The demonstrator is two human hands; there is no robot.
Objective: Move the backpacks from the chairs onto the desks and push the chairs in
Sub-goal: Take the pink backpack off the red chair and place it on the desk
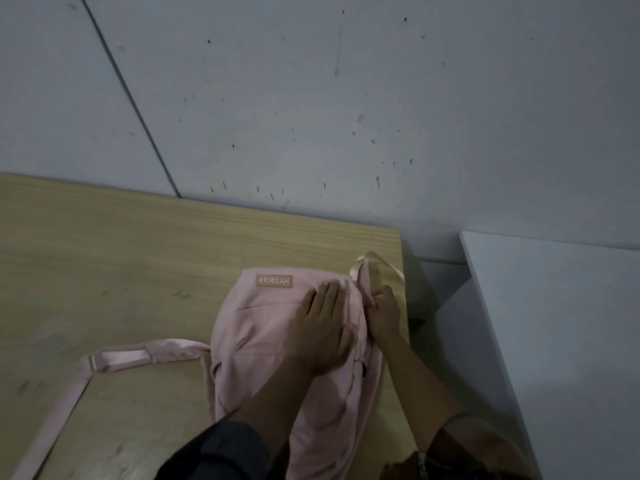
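The pink backpack (pixel 263 341) lay flat on the wooden desk (pixel 121 254), close to the desk's right edge, with its top handle loop (pixel 367 259) reaching that edge. The fabric was soft, matte and creased; a rectangular label patch (pixel 274 281) sat near the top. One shoulder strap (pixel 114 356) trailed left across the desk surface, then bent toward the near edge.

The left hand (pixel 320 336) rested on the upper panel, grip spread, fingers straight and flat on the fabric. The right hand (pixel 382 315) had its grip curled, pinching a fold of the backpack's right side just below the handle loop.

The desk top showed pale wood grain with faint scuff marks; much bare surface lay left of the backpack. The far edge met a grey, speckled wall (pixel 346 98). To the right, across a narrow gap, stood a white flat surface (pixel 554 323).
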